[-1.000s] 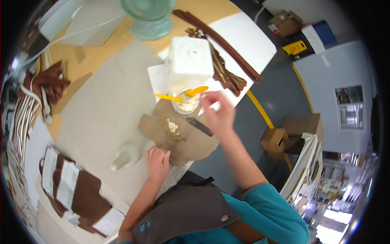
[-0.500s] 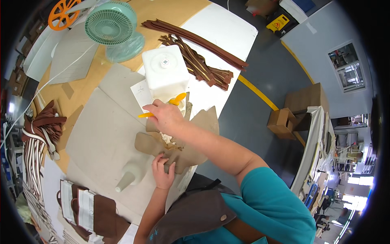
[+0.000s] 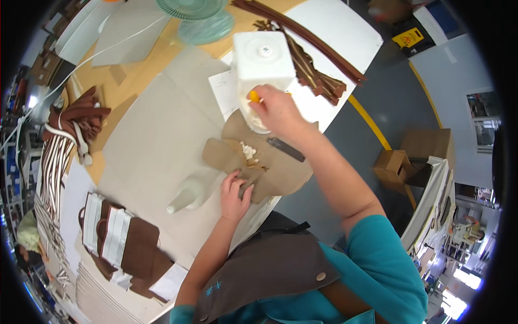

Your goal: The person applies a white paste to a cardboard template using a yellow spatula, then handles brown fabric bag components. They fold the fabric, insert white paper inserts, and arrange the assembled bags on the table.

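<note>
My right hand (image 3: 278, 112) is closed round a yellow tool (image 3: 253, 96), mostly hidden by the fingers. It is over the open front of a white square plastic container (image 3: 263, 56); whitish stuff shows inside. My left hand (image 3: 235, 200) lies at the near edge of some grey-brown pieces (image 3: 291, 175), thumb and fingers bent on a small brown piece (image 3: 249, 176) between them. White lumps (image 3: 249, 151) cling to the pieces just beyond those fingers. A dark flat strip (image 3: 286, 149) lies on them below my right forearm. Left of my left hand is a pale cone-tipped bottle (image 3: 187, 195).
A green fan (image 3: 205, 26) stands at the far side. Brown strips (image 3: 310, 62) lie behind the container. Brown bag parts (image 3: 139, 245) and striped bundles (image 3: 54, 173) are at the left. The table edge (image 3: 270, 208) runs near my body; cardboard boxes (image 3: 392, 164) stand beyond at right.
My right hand has moved over the container's opening with the yellow tool, uncovering the dark strip. My left hand stays at the brown pieces. The whole view has shifted.
</note>
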{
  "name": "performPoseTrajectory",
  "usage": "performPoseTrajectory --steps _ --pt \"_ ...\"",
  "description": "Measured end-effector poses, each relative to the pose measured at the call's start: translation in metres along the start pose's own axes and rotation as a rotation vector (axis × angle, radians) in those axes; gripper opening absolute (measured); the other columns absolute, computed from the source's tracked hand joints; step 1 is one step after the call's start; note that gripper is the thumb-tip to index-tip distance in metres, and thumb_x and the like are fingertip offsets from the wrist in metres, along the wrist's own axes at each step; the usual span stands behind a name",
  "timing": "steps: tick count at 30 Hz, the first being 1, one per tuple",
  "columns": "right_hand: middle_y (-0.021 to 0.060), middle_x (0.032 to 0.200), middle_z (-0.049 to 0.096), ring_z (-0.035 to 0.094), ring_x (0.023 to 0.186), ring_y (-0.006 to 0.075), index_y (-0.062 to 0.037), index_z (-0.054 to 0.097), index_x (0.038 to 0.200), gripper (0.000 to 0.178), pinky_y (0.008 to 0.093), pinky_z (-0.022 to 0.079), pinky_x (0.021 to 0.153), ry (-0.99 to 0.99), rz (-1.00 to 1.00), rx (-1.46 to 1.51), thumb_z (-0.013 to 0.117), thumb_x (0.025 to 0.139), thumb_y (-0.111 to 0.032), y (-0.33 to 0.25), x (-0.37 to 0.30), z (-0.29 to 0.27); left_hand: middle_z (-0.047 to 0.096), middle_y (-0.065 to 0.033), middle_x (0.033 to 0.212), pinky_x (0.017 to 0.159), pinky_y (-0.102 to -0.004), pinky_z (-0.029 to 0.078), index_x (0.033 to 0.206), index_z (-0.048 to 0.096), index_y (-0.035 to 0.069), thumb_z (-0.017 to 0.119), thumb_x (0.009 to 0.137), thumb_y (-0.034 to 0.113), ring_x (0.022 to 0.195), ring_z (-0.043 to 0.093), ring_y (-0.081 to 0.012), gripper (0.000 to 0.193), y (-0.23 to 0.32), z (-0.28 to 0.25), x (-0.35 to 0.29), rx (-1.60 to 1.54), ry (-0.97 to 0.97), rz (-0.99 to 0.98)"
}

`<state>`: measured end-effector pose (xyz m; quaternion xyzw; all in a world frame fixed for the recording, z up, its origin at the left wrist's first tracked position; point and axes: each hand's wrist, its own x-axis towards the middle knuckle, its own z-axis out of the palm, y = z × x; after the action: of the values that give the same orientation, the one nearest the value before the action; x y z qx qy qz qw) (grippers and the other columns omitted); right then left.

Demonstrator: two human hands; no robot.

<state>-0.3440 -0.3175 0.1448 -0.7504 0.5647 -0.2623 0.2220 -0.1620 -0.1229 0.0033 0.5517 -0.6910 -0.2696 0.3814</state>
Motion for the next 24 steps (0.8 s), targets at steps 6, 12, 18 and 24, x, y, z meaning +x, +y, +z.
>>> performPoseTrajectory --steps 6,12,18,24 --pt "0.0176 0.087 0.070 0.068 0.077 0.0317 -0.0026 0.066 0.100 0.017 0.0397 0.053 0.070 -0.142 0.074 -0.092 0.064 0.092 -0.018 -0.005 0.012 -0.015 0.056 -0.0178 0.127 0.097 -0.0431 0.045 0.099 0.060 0.005 0.076 0.080 0.011 0.114 0.055 -0.0362 0.026 0.001 -0.003 -0.003 -0.006 -0.012 -0.032" --pt "0.0211 0.085 0.068 0.066 0.082 0.0398 -0.0006 0.064 0.095 0.022 0.0480 0.052 0.075 -0.117 0.051 -0.093 0.064 0.091 -0.022 -0.010 0.010 -0.015 0.056 -0.0182 0.127 0.097 -0.0433 0.046 0.098 0.060 0.005 0.076 0.080 0.011 0.113 0.055 -0.0363 0.025 0.002 -0.004 -0.003 0.002 -0.004 -0.016" --pt "0.0195 0.086 0.069 0.067 0.081 0.0383 -0.0060 0.069 0.098 0.016 0.0458 0.053 0.074 -0.140 0.021 -0.208 0.064 0.089 -0.019 -0.006 0.013 -0.011 0.055 -0.0170 0.129 0.097 -0.0435 0.044 0.098 0.061 0.006 0.076 0.081 0.016 0.115 0.054 -0.0362 0.024 -0.008 0.006 -0.004 -0.008 -0.007 -0.004" --pt "0.0155 0.087 0.069 0.066 0.085 0.0381 -0.0065 0.066 0.095 0.016 0.0479 0.053 0.077 -0.128 0.008 -0.200 0.066 0.089 -0.021 -0.008 0.009 -0.004 0.055 -0.0193 0.128 0.098 -0.0449 0.044 0.098 0.061 0.004 0.075 0.082 0.015 0.115 0.054 -0.0380 0.024 -0.003 0.003 -0.005 0.013 -0.021 -0.005"
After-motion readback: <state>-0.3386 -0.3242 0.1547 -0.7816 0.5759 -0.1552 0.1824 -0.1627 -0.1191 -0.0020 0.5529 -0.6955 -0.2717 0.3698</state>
